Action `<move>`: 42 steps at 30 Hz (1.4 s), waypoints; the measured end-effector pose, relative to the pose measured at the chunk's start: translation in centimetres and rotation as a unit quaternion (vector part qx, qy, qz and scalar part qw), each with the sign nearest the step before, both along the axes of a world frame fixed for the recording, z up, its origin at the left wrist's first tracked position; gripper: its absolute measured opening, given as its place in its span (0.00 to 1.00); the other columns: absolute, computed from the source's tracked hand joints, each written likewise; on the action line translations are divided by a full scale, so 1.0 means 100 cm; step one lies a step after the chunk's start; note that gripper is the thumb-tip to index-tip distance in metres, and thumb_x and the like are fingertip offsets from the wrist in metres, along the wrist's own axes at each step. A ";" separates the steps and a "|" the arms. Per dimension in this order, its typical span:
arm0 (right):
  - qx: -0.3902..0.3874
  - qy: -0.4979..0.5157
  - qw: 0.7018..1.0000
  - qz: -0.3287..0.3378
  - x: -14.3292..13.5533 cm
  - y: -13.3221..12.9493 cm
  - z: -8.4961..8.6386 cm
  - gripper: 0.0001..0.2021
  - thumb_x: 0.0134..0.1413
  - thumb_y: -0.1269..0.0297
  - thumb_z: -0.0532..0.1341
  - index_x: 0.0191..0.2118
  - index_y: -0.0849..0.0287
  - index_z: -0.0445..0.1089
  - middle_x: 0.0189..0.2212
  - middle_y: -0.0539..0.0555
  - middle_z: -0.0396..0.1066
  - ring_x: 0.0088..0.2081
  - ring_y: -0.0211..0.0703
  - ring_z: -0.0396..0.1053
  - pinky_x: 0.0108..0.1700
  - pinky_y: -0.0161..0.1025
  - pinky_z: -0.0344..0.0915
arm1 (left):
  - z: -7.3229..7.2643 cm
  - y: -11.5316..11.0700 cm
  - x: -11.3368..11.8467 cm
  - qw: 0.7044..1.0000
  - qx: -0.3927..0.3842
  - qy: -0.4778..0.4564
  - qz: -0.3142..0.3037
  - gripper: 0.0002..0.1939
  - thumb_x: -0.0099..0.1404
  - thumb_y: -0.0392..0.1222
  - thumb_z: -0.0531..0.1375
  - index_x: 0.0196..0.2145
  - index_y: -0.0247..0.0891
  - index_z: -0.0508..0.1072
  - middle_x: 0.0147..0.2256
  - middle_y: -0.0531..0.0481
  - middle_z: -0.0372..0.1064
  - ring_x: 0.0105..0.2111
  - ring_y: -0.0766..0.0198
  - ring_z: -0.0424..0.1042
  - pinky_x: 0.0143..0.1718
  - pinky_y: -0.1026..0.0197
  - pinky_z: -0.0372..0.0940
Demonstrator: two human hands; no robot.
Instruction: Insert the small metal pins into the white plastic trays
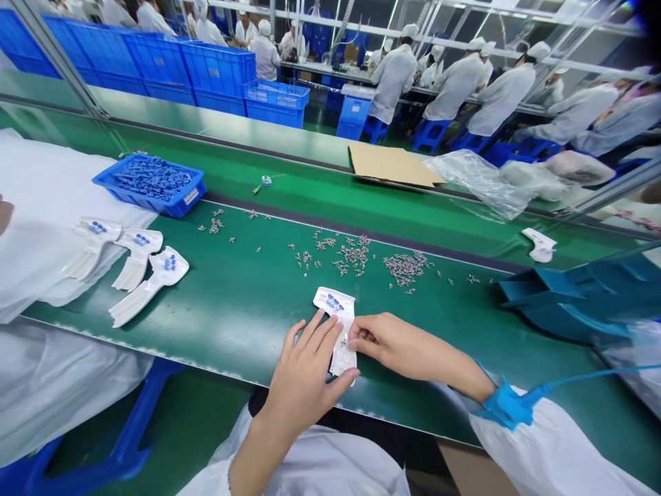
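A white plastic shell (338,302) with blue pieces in its wide end lies on the green bench in front of me. My left hand (304,372) rests over its left side, fingers spread, thumb by the lower end. My right hand (385,341) is at the shell's right edge, thumb and fingertips pinched over a small metal piece (344,341) at the shell's handle part. Small metal parts (405,267) lie in loose piles (354,255) beyond the shell. A blue wrist strap (509,406) with a cord circles my right wrist.
Three similar white shells (149,286) lie at the left, near a blue tray (180,200) of blue parts and a person's white sleeve (31,179). Teal plastic parts (578,296) stand at the right. Cardboard (392,164) and clear plastic bags (480,179) lie beyond.
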State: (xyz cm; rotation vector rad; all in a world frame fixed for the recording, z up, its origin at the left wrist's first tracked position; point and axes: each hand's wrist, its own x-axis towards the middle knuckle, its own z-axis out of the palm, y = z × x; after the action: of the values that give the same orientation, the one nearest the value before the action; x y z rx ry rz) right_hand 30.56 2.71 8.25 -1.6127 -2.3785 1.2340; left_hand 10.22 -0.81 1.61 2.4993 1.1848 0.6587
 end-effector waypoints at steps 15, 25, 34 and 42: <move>-0.012 0.002 0.999 -0.032 -0.004 0.005 -0.004 0.03 0.63 0.65 0.58 0.38 0.54 0.62 0.30 0.50 0.73 0.34 0.44 0.69 0.31 0.37 0.56 | -0.002 0.002 0.001 0.999 -0.034 -0.027 -0.001 0.34 0.65 0.49 0.65 0.63 0.37 0.57 0.61 0.41 0.65 0.64 0.49 0.59 0.62 0.40 0.55; -0.194 0.329 0.856 -0.348 -0.008 -0.028 -0.031 0.21 0.50 0.52 0.68 0.41 0.56 0.60 0.30 0.48 0.71 0.36 0.42 0.73 0.43 0.42 0.71 | -0.006 -0.001 0.000 1.000 0.005 -0.019 0.021 0.32 0.68 0.49 0.61 0.64 0.36 0.56 0.63 0.40 0.62 0.64 0.51 0.59 0.61 0.43 0.58; -0.087 0.277 0.902 -0.321 -0.020 -0.030 -0.048 0.12 0.54 0.55 0.65 0.37 0.59 0.70 0.28 0.51 0.72 0.29 0.43 0.73 0.35 0.41 0.73 | -0.006 0.002 -0.001 0.999 0.015 -0.029 0.017 0.30 0.70 0.51 0.59 0.64 0.39 0.56 0.62 0.40 0.63 0.63 0.51 0.61 0.60 0.44 0.60; -0.137 0.348 0.861 -0.345 -0.024 -0.027 -0.046 0.17 0.47 0.51 0.70 0.35 0.58 0.70 0.26 0.50 0.71 0.29 0.43 0.71 0.34 0.40 0.71 | -0.001 0.004 -0.001 0.999 -0.028 -0.031 0.008 0.31 0.70 0.48 0.59 0.66 0.42 0.53 0.63 0.43 0.61 0.64 0.50 0.59 0.60 0.44 0.62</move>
State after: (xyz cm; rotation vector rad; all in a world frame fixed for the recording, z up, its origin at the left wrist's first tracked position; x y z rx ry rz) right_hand 28.15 0.04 3.67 -1.4853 -1.0958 1.6192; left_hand 10.08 -0.45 1.48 2.4083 1.1858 0.6931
